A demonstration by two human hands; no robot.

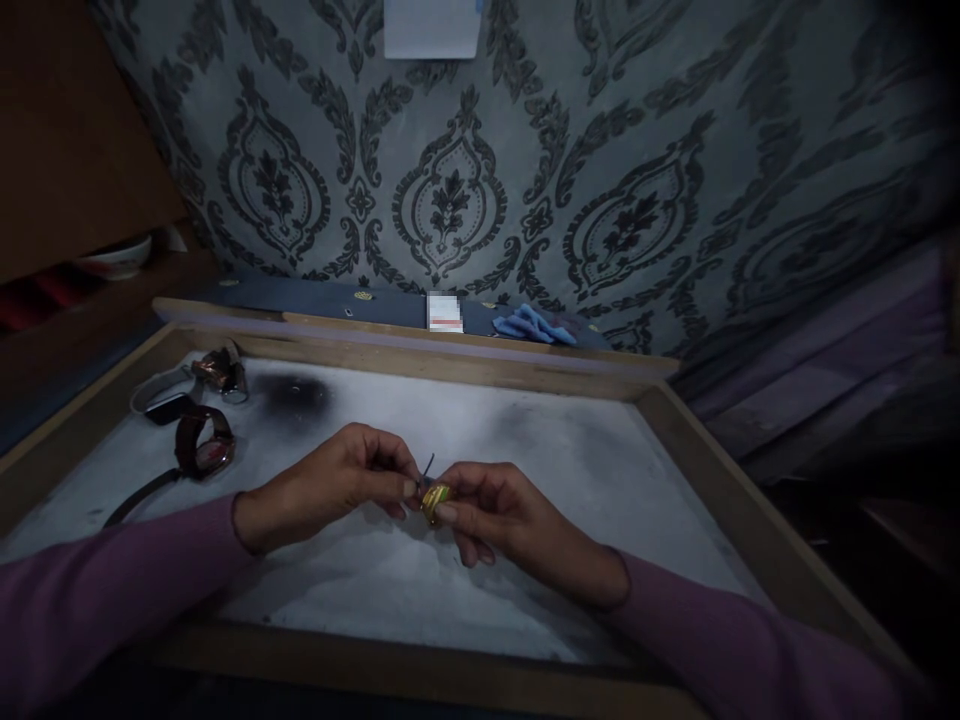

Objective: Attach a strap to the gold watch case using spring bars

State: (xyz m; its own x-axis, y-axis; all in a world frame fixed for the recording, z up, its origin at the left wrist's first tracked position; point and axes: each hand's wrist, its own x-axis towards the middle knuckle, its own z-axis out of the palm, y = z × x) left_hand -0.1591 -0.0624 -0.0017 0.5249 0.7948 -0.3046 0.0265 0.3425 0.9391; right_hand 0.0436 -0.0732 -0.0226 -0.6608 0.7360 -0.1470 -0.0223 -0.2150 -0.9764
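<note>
Both hands meet over the middle of a white-bottomed wooden tray (600,600). Between thumb and fingers, my right hand (499,510) pinches a small shiny gold piece (434,503) that looks like a watch case. My left hand (356,475) is closed at the piece's left edge, its fingertips pinching a thin dark strip (428,464) that sticks up there. Whether the strip is joined to the gold piece, I cannot tell. To the left of my left hand lies a wristwatch with a dark strap (196,440), curled on its side.
More watches (225,370) and a dark-faced one with a pale strap (166,408) lie in the tray's far left corner. Behind the raised rim are a small white box (445,312) and a crumpled blue cloth (534,324). Patterned wallpaper (450,200) rises beyond.
</note>
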